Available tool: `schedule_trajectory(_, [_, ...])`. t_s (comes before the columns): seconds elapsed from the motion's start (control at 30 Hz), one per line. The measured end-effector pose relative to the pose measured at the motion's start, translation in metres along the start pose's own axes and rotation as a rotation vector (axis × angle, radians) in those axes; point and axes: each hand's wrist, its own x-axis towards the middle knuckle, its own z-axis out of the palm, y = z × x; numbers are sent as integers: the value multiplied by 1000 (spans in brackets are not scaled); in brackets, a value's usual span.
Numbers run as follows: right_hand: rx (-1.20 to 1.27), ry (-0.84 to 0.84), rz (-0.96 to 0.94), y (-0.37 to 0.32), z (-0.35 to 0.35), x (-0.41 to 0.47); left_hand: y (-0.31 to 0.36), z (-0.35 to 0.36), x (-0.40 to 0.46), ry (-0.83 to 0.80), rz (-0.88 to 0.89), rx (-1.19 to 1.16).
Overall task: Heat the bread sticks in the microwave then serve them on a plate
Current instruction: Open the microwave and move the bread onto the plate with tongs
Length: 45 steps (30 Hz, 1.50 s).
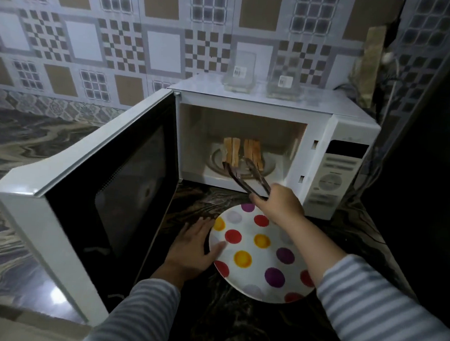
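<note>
Inside the open microwave (247, 134), the bread sticks (242, 151) lie on the turntable in two clusters, roughly five or six in all; blur hides the exact number. Right hand (277, 202) is clamped on one pair of tongs (247, 175), the tips spread apart and reaching in just short of the sticks. Left hand (193, 247) lies flat with fingers open, steadying the rim of the single polka-dot plate (259, 254), which sits bare on the dark surface (210, 314) in front. So this looks like the serving step, nothing moved across yet. Next up, I'd say: close the tips gently round a stick and carry it level to the plate. Two clear containers (261, 76) sit on top.
</note>
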Motion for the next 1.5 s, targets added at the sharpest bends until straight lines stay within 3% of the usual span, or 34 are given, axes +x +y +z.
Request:
schedule_trajectory(0.27, [5,-48,116,-31,26,73,-1,4,6,48,-10,-9])
schedule_trajectory(0.53, [291,-39,131,-56,44,121,-5,8,8,74,9,17])
schedule_trajectory(0.83, [113,49,74,-60,54,150,-9,9,10,64,23,20])
schedule_trajectory(0.97, [331,108,143,-50,61,156,-10,8,11,55,23,31])
schedule_trajectory(1.07, [280,83,191,-39,59,141,-10,7,11,49,26,30])
schedule_trajectory(1.17, [177,16,92,-27,40,103,-12,8,12,53,28,24])
schedule_trajectory(1.3, [251,22,-22,-2,17,40,-11,7,14,39,22,41])
schedule_trajectory(1.5, [297,17,6,40,21,-43,-10,6,14,-20,17,49])
